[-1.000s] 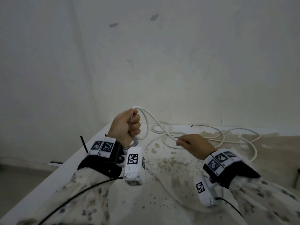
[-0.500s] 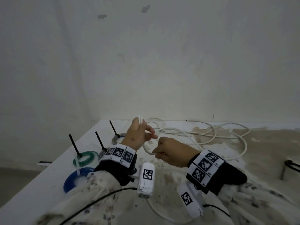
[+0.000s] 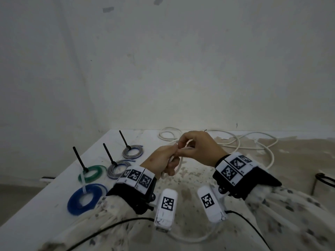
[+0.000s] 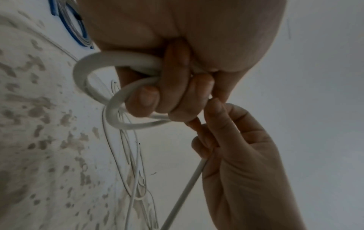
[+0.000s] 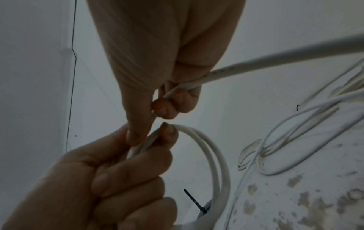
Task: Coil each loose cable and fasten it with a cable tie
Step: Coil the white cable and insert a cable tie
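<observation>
A long white cable (image 3: 235,142) lies in loose loops on the stained table (image 3: 45,211) at the back right. My left hand (image 3: 163,160) grips a small coil of this cable (image 3: 178,167) just above the table, fingers curled round its loops (image 4: 110,112). My right hand (image 3: 197,147) meets it from the right and pinches the running strand (image 5: 256,63) between thumb and fingertips, right at the top of the coil (image 5: 212,147). The strand trails off toward the loose loops. No cable tie is in either hand.
At the table's left lie several tied coils: a blue one (image 3: 85,196), a green one (image 3: 92,173) and two grey ones (image 3: 117,167), (image 3: 133,151), with black tie tails sticking up. Walls close the back and left. A dark object (image 3: 324,180) sits at the right edge.
My right hand rose from the table and came left to meet the left hand, bringing the strand onto the coil. The left hand lowered, and the head view swung left, revealing the tied coils.
</observation>
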